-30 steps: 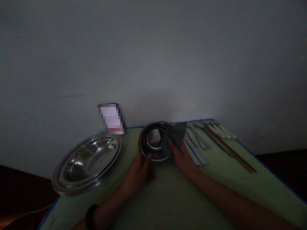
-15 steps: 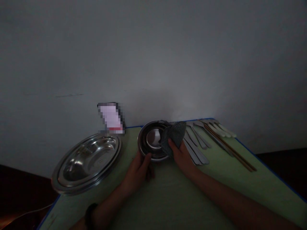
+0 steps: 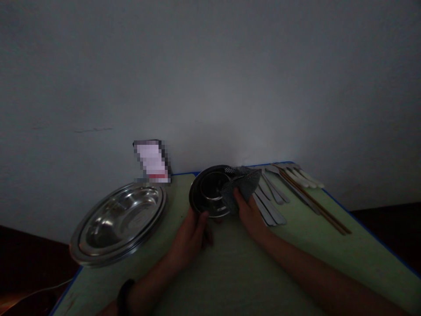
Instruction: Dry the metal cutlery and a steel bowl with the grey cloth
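Note:
A round metal bowl [image 3: 212, 186] is tilted up above the middle of the table, its hollow facing me. My left hand [image 3: 194, 230] is closed on its lower left rim, with the thumb in front and the other fingers mostly out of sight. In my right hand [image 3: 250, 213] is a bunched dark grey checked cloth [image 3: 241, 188], which lies against the bowl's right side and covers part of it. The right fingers are largely hidden by the cloth and the bowl.
Stacked metal basins [image 3: 123, 224] stand at the left of the green table [image 3: 213, 281]. Behind them a phone with a blurred screen [image 3: 153, 160] leans on the wall. Metal cutlery [image 3: 269, 210], wooden chopsticks [image 3: 315, 199] and white-handled utensils [image 3: 304, 177] lie at the right.
The bowl has tilted slightly, and its inside looks darker. My right hand and the cloth have shifted a little to the right along the bowl, while my left hand keeps its place.

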`<act>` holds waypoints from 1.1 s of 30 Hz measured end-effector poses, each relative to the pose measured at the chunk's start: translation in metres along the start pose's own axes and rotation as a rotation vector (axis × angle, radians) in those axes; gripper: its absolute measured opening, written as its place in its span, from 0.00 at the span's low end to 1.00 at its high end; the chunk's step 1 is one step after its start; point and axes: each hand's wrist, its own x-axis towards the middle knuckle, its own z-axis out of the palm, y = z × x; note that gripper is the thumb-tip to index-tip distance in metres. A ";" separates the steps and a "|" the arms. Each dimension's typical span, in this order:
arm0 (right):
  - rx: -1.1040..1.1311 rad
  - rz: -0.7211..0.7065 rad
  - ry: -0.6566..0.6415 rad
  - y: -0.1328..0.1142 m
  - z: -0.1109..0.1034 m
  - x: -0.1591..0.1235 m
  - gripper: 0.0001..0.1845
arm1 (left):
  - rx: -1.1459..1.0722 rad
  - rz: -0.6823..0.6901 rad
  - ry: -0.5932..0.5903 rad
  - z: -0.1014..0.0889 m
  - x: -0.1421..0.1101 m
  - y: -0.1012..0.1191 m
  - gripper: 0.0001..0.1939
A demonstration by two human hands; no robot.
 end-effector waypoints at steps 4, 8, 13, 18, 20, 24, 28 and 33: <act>-0.007 0.002 -0.021 0.002 0.000 0.001 0.27 | -0.037 -0.023 -0.004 0.000 0.002 0.003 0.14; -0.053 -0.052 -0.057 0.005 0.000 0.002 0.27 | -0.074 -0.040 0.014 0.000 0.004 0.004 0.16; -0.139 -0.107 -0.035 0.005 0.001 0.000 0.25 | -0.065 -0.039 0.024 -0.001 0.004 -0.002 0.16; -0.171 -0.115 -0.061 0.003 0.000 0.000 0.24 | -0.074 -0.036 0.027 -0.001 0.005 -0.005 0.17; -0.169 -0.116 -0.075 0.003 -0.001 0.000 0.24 | -0.076 -0.038 0.030 -0.001 0.005 -0.004 0.18; -0.173 -0.121 -0.081 0.003 -0.001 0.001 0.22 | -0.072 -0.032 0.031 -0.001 0.005 -0.003 0.18; -0.178 -0.131 -0.077 0.004 -0.001 0.001 0.22 | -0.062 -0.036 0.036 -0.001 0.005 -0.005 0.17; -0.154 -0.125 -0.081 0.003 -0.001 0.001 0.21 | -0.063 -0.035 0.020 -0.001 0.006 -0.008 0.16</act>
